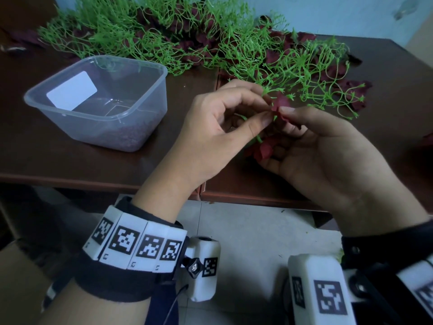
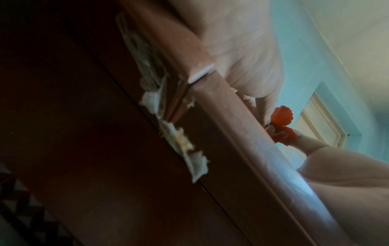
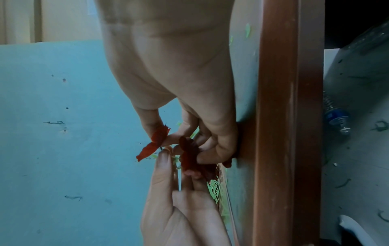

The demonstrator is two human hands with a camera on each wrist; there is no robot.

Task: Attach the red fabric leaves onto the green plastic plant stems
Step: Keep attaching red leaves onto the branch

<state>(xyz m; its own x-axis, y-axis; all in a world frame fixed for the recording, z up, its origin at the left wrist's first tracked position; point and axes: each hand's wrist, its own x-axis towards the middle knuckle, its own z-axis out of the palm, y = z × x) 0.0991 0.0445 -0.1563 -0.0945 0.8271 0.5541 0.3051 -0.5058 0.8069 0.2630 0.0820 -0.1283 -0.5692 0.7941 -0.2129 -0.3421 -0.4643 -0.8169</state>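
In the head view my left hand [image 1: 266, 111] pinches a green plastic stem [image 1: 273, 91] between thumb and forefinger, just above the table's front. My right hand [image 1: 284, 118] pinches a red fabric leaf [image 1: 280, 103] against that stem's tip. Its lower fingers curl round more red leaves [image 1: 262, 148] in the palm. The right wrist view shows the pinched red leaf [image 3: 156, 143] between both hands' fingertips, with darker leaves [image 3: 189, 156] beside it. In the left wrist view the leaf [image 2: 345, 116] shows past the table edge.
A clear plastic tub [image 1: 150, 106] with a white label stands at the left on the brown table [image 1: 70, 156]. A long heap of green stems [image 1: 187, 38] mixed with dark red leaves fills the back and right. A plastic bottle [image 3: 336, 119] lies on the floor.
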